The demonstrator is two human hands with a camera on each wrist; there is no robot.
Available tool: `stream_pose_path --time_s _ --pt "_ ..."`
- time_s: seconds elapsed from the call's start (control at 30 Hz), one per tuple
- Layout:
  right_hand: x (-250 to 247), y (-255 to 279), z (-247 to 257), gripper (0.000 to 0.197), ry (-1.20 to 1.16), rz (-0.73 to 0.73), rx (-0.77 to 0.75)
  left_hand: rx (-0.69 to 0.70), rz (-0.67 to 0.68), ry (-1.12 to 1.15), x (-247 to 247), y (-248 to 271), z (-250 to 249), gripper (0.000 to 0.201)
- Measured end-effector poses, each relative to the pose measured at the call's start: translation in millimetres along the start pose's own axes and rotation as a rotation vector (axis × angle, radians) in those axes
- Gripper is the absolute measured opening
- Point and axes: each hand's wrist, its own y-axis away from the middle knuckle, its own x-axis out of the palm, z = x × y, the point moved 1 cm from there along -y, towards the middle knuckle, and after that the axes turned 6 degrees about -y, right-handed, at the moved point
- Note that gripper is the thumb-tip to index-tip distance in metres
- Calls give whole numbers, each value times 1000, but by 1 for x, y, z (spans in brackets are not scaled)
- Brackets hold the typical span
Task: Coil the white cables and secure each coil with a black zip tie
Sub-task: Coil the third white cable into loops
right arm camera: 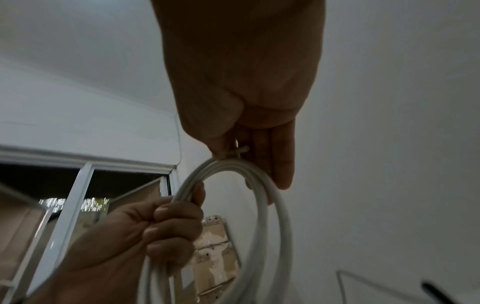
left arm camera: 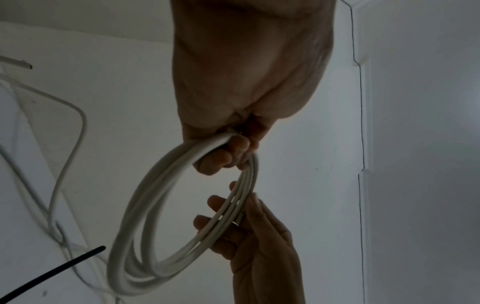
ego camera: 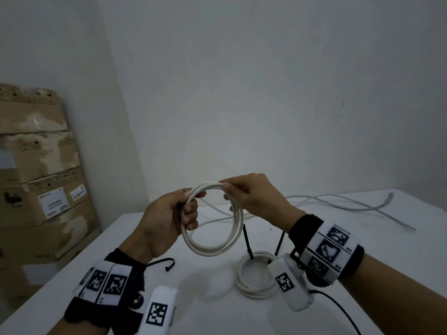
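A white cable coil (ego camera: 212, 223) of several loops hangs upright in the air above the table. My left hand (ego camera: 189, 206) grips its left side with the fingers curled through the loop. At the top of the coil my right hand (ego camera: 228, 192) pinches the strands. In the left wrist view the left hand (left arm camera: 228, 156) and the right hand (left arm camera: 233, 222) both hold the coil (left arm camera: 145, 216). In the right wrist view a short cable end (right arm camera: 240, 149) shows between the right hand's fingers. A second coil (ego camera: 254, 276) lies on the table with two black zip ties (ego camera: 248, 243) sticking up from it.
A loose black zip tie (ego camera: 162, 262) lies on the white table (ego camera: 193, 298) near my left wrist. Uncoiled white cables (ego camera: 338, 204) sprawl across the back right. Stacked cardboard boxes (ego camera: 36, 177) stand beyond the table's left edge. A black cord (ego camera: 338, 308) trails from my right wrist.
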Motion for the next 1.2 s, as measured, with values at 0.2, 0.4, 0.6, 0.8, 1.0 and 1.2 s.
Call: stream_pose_path --time_s 0.2,0.4,0.6,0.8,1.0,1.2 --pt "20 0 -7 32 -272 15 201 -14 -92 45 0 -3 11 33" --pt "30 0 -15 32 -440 -74 205 2 -133 7 5 -2 16 29" --pt "15 -1 -16 22 -889 125 383 -24 -99 -6 -1 -2 14 30" --pt "21 -4 -16 42 -809 244 392 -58 -41 -92 -1 3 18 33" --pt "35 1 -23 46 -713 238 366 -65 -112 -222 -4 6 21 27" --pt "51 8 -26 30 -905 44 337 -111 -140 -89 -11 6 22 22"
